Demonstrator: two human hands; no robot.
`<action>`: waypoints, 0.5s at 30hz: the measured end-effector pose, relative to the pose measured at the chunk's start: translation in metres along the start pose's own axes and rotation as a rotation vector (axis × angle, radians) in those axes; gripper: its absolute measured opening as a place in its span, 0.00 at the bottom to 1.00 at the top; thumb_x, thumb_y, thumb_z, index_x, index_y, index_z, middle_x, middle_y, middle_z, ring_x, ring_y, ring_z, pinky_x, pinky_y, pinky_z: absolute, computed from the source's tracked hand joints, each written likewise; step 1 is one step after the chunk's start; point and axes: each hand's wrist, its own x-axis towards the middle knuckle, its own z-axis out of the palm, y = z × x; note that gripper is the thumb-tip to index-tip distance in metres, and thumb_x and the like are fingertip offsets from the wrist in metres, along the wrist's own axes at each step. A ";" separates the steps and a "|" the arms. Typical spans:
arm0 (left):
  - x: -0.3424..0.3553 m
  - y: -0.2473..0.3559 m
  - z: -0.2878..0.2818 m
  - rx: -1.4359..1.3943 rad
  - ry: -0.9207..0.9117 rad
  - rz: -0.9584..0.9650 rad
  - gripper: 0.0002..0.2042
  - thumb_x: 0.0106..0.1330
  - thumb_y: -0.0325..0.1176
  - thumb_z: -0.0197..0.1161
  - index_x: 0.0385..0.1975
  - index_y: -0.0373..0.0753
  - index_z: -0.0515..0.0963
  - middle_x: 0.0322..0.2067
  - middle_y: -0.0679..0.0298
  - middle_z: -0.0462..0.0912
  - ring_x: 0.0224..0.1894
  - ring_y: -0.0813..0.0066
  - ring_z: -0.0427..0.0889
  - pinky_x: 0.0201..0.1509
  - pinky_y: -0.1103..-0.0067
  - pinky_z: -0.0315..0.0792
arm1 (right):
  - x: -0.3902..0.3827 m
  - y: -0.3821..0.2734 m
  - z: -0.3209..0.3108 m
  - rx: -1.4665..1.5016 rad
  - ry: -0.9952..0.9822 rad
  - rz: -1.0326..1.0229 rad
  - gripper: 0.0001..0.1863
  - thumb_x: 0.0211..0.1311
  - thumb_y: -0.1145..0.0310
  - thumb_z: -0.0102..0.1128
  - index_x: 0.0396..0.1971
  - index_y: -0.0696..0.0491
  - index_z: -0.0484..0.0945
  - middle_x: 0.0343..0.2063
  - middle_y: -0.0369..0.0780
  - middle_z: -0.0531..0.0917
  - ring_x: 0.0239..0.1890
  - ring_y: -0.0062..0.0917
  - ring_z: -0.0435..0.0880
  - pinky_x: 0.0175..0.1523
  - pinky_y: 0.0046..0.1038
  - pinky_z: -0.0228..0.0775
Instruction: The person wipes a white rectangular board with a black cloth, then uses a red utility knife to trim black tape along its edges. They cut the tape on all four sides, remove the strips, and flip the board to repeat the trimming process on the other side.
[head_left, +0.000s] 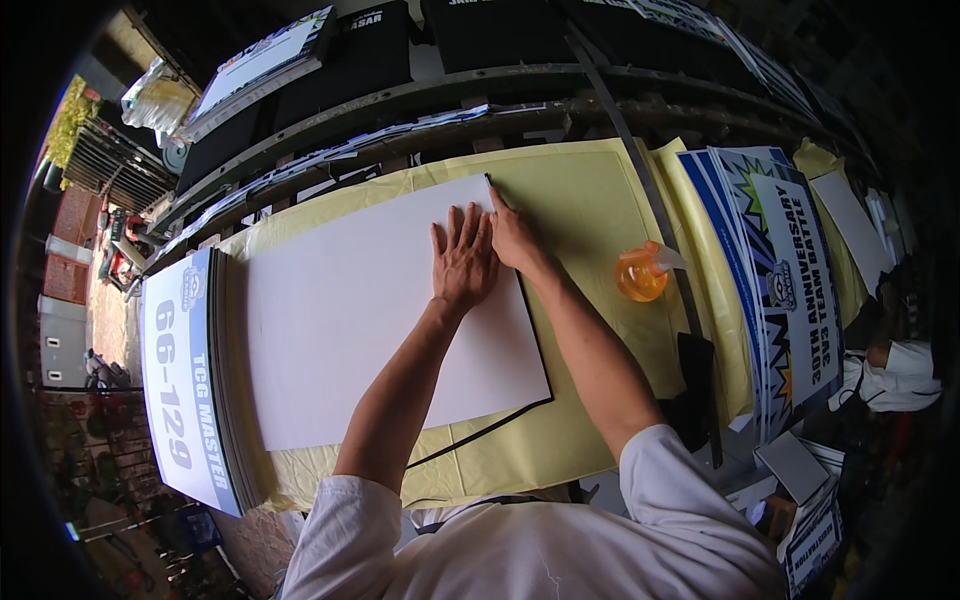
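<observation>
A large white board (340,320) lies on yellow sheeting before me. My left hand (467,262) rests flat on it, fingers spread, near its far right corner. Right beside it, my right hand (514,240) is at the board's right edge. Its index finger stretches along the edge toward the corner and the other fingers are curled in, partly hidden. A thin black edging strip (535,345) follows that edge, and its loose tail trails across the sheeting at the near right corner.
An orange spray bottle (642,274) stands to the right, beside a dark metal bar (665,225). Stacked printed boards flank the work, one pile (185,380) at left and another (770,290) at right. Beyond lies a dark rack (390,110) with black panels. Yellow sheeting (590,420) covers the table.
</observation>
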 end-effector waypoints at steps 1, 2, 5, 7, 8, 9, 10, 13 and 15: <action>0.000 0.001 -0.001 0.000 -0.003 0.004 0.32 0.72 0.46 0.50 0.75 0.41 0.59 0.77 0.52 0.54 0.79 0.42 0.46 0.76 0.40 0.40 | -0.002 -0.001 -0.003 -0.008 -0.018 0.013 0.29 0.76 0.62 0.47 0.74 0.47 0.60 0.54 0.63 0.79 0.56 0.59 0.79 0.64 0.51 0.69; 0.001 0.002 -0.003 0.001 -0.006 0.007 0.32 0.72 0.45 0.50 0.75 0.41 0.59 0.77 0.53 0.54 0.79 0.42 0.46 0.76 0.40 0.40 | -0.005 -0.002 -0.005 -0.015 -0.016 0.013 0.29 0.76 0.62 0.47 0.74 0.47 0.60 0.53 0.63 0.79 0.56 0.59 0.79 0.63 0.51 0.70; 0.000 0.002 -0.002 -0.005 -0.008 0.003 0.32 0.71 0.45 0.51 0.74 0.41 0.60 0.77 0.53 0.54 0.79 0.42 0.46 0.76 0.39 0.40 | -0.013 -0.002 -0.009 -0.023 -0.020 0.018 0.28 0.76 0.62 0.46 0.74 0.47 0.61 0.53 0.63 0.79 0.54 0.59 0.80 0.62 0.51 0.70; 0.000 0.002 0.000 -0.013 0.005 0.000 0.32 0.72 0.46 0.50 0.74 0.40 0.60 0.77 0.53 0.54 0.79 0.42 0.46 0.76 0.40 0.40 | -0.016 -0.002 -0.009 -0.005 -0.032 0.024 0.28 0.76 0.62 0.46 0.74 0.48 0.61 0.53 0.63 0.80 0.54 0.59 0.80 0.62 0.51 0.71; 0.001 0.002 0.001 -0.018 0.011 -0.002 0.32 0.72 0.46 0.50 0.74 0.40 0.61 0.77 0.53 0.54 0.79 0.42 0.46 0.76 0.40 0.40 | -0.018 -0.001 -0.010 -0.002 -0.022 0.018 0.28 0.76 0.62 0.46 0.73 0.48 0.61 0.52 0.63 0.80 0.54 0.59 0.80 0.62 0.51 0.71; 0.001 0.001 0.002 -0.009 0.015 -0.003 0.32 0.73 0.46 0.49 0.74 0.39 0.60 0.77 0.53 0.54 0.79 0.42 0.46 0.76 0.40 0.39 | -0.022 -0.001 -0.010 0.001 -0.012 0.012 0.28 0.76 0.62 0.46 0.73 0.48 0.62 0.52 0.63 0.80 0.54 0.59 0.80 0.62 0.51 0.71; 0.001 0.001 0.003 0.000 0.018 -0.004 0.32 0.73 0.47 0.49 0.74 0.39 0.60 0.77 0.53 0.54 0.79 0.43 0.46 0.76 0.40 0.39 | -0.026 -0.002 -0.010 0.004 -0.003 0.006 0.27 0.76 0.62 0.46 0.73 0.48 0.62 0.52 0.63 0.80 0.54 0.58 0.80 0.62 0.51 0.71; 0.002 0.001 0.005 -0.012 0.024 -0.020 0.32 0.73 0.48 0.48 0.74 0.39 0.60 0.77 0.54 0.55 0.79 0.44 0.46 0.77 0.41 0.39 | -0.039 -0.004 -0.013 -0.017 0.006 0.012 0.27 0.76 0.63 0.46 0.73 0.48 0.62 0.50 0.63 0.81 0.52 0.58 0.81 0.60 0.51 0.72; 0.002 0.001 0.006 -0.013 0.030 -0.023 0.32 0.74 0.48 0.48 0.74 0.39 0.61 0.77 0.54 0.55 0.79 0.45 0.46 0.77 0.42 0.38 | -0.047 -0.006 -0.017 -0.033 -0.015 0.014 0.27 0.77 0.62 0.46 0.73 0.48 0.62 0.49 0.63 0.81 0.51 0.58 0.81 0.59 0.51 0.73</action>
